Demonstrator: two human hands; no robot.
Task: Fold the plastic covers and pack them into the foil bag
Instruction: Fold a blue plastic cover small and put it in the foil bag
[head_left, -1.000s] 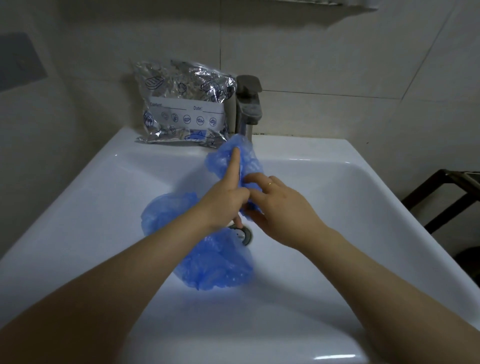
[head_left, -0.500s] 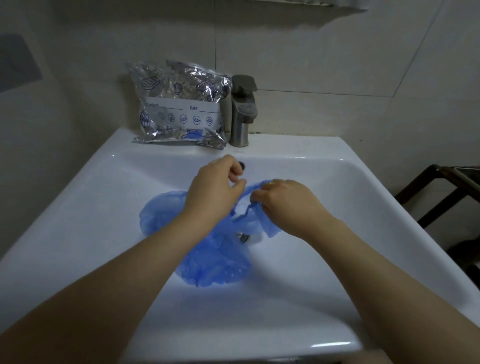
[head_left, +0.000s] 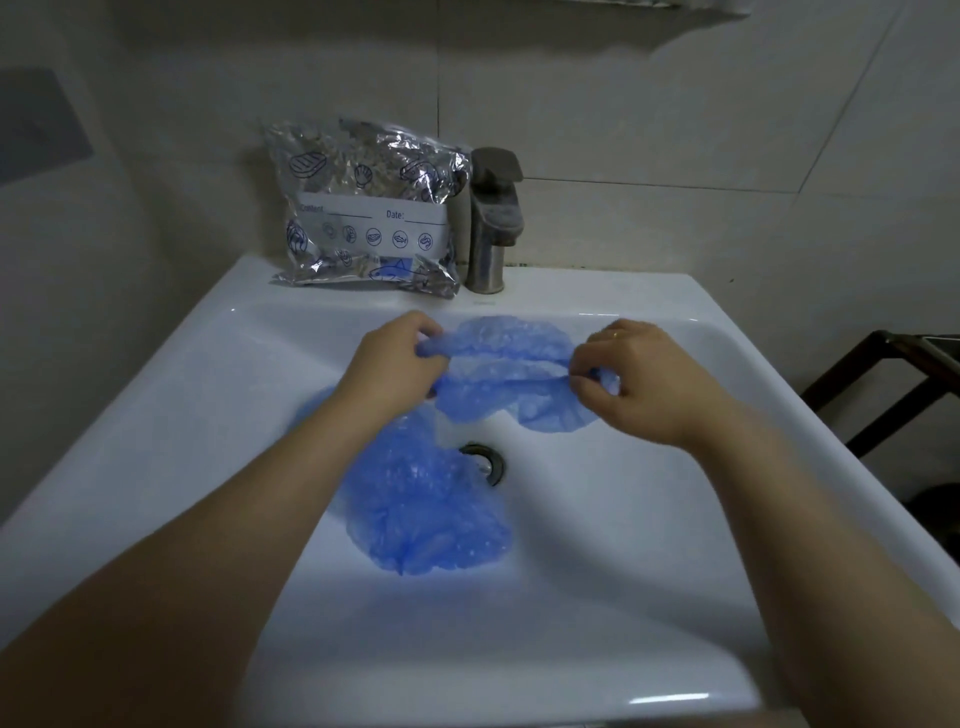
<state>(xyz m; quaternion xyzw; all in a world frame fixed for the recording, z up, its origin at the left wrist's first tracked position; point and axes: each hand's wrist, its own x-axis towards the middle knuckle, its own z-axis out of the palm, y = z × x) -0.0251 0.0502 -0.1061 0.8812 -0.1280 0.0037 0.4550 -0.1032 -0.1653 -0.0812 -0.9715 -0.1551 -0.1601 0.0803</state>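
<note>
White sink (head_left: 156, 415), steel tap (head_left: 491, 223), drain (head_left: 491, 460), tiled wall (head_left: 649, 104).

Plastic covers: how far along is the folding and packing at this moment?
Done: nothing visibly packed; the foil bag stands on the sink rim beside the faucet, contents hidden. In hand: the left hand and right hand pinch opposite ends of one blue cover, stretched between them above the basin. Left: folding it, the other blue plastic lying by the drain, then packing.

White sink (head_left: 156, 415): foil bag (head_left: 369, 218) on back ledge, blue plastic cover (head_left: 426, 499) in basin.
</note>
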